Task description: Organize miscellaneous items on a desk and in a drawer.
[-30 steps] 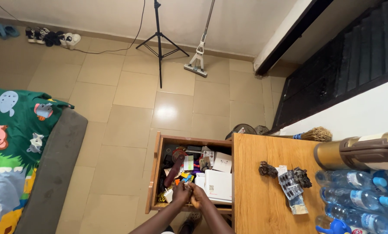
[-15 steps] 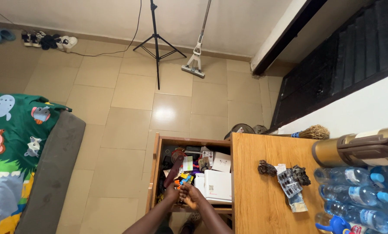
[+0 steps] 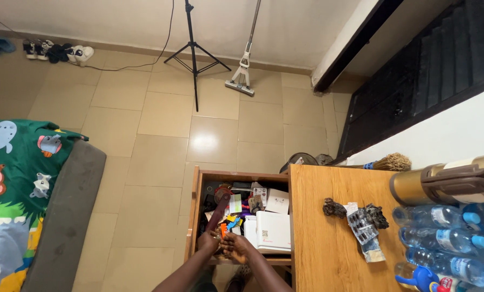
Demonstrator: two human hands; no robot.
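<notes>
An open wooden drawer (image 3: 194, 205) sticks out from a wooden cabinet, crammed with small things: a white box (image 3: 273, 230), cards, colourful bits, a dark reddish strap-like item (image 3: 216, 212). My left hand (image 3: 208, 241) and my right hand (image 3: 239, 246) meet at the near edge of the drawer, fingers curled around small items there. What exactly each hand grips is too small to tell. The left hand lies at the near end of the reddish strap.
The wooden cabinet top (image 3: 328, 249) carries dark lumps, blister packs (image 3: 361, 224), water bottles (image 3: 442, 238) and a gold flask (image 3: 447, 181). A bed with an animal-print sheet (image 3: 15, 178) is left. A tripod (image 3: 192, 48), a mop (image 3: 243, 65) and shoes (image 3: 58, 51) stand by the far wall.
The view has shifted slightly. My hands stay together at the drawer's near edge, drawn a little closer to me.
</notes>
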